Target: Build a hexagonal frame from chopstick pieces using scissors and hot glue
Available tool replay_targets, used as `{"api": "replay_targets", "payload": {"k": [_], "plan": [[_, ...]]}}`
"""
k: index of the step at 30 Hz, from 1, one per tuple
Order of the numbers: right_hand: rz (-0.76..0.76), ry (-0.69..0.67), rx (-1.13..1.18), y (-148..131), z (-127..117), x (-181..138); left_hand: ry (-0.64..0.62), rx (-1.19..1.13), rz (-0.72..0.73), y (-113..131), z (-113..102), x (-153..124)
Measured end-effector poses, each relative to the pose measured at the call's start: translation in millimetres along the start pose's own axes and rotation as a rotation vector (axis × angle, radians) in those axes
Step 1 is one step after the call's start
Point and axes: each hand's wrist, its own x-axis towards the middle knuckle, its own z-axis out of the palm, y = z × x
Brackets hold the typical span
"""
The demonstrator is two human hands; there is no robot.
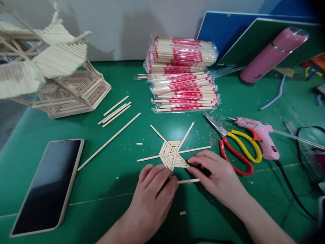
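Note:
A small web-like piece [173, 153] of crossed and glued wooden sticks lies flat on the green table [114, 189]. My left hand [152, 195] rests at its near edge with fingers curled together, the fingertips touching the sticks. My right hand [215, 174] sits at the piece's right near corner, fingers bent, pressing on its edge. A short stick [188, 181] lies on the table between the two hands, by my right thumb. Whether either hand pinches a stick is hidden.
A phone [48, 184] lies at the left. Loose sticks [115, 113] and a long stick [109, 141] lie behind it. A stick model [58, 81], wrapped chopstick packs [182, 78], scissors [236, 149], a pink glue gun [261, 135] and a pink flask [274, 54] stand around.

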Motion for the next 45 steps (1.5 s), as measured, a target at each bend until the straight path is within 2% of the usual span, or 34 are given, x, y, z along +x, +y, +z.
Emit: {"api": "replay_targets", "payload": {"k": [5, 15, 24, 32, 37, 42, 45], "plan": [[-0.075, -0.008, -0.057, -2, 4, 2, -0.037, 0.035, 0.058, -2, 3, -3], [-0.086, -0.017, -0.067, -2, 5, 2, -0.052, 0.046, 0.043, -4, 11, -12], [-0.087, -0.040, -0.064, -3, 5, 3, -0.061, 0.044, 0.063, -4, 11, -10], [-0.085, -0.035, -0.071, -2, 6, 2, -0.039, 0.025, 0.046, -3, 5, -5], [-0.086, 0.000, -0.084, -3, 9, 0, 0.057, 0.020, -0.019, 2, 2, -2], [-0.025, 0.013, -0.052, -6, 8, -2, 0.055, 0.025, -0.041, 2, 1, -1], [0.052, 0.075, 0.036, -6, 3, -10, 0.029, 0.058, -0.060, 1, 0, 0]]}}
